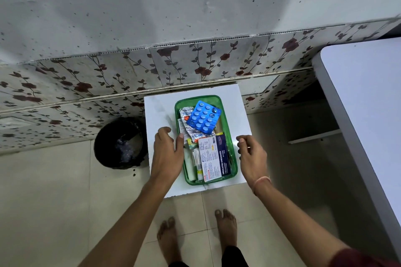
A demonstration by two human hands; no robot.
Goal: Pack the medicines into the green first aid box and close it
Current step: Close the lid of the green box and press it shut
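Note:
The green first aid box (pixel 230 136) lies lidless on a small white table (pixel 160 110). Inside, a blue blister pack (pixel 203 117) rests on top at the far end, with silver pill strips (pixel 194 133) under it. A white box of medicated dressings (pixel 213 159) and a few tubes fill the near end. My left hand (pixel 168 154) is at the box's left side, thumb on the rim and fingers spread on the table. My right hand (pixel 252 157) hovers just right of the box with fingers loosely curled and nothing visible in it. No lid is in view.
A black waste bin (pixel 119 143) stands on the tiled floor left of the table. A large white tabletop (pixel 364 102) fills the right side. A floral-tiled wall (pixel 108 80) runs behind. My bare feet (pixel 195 234) stand in front of the small table.

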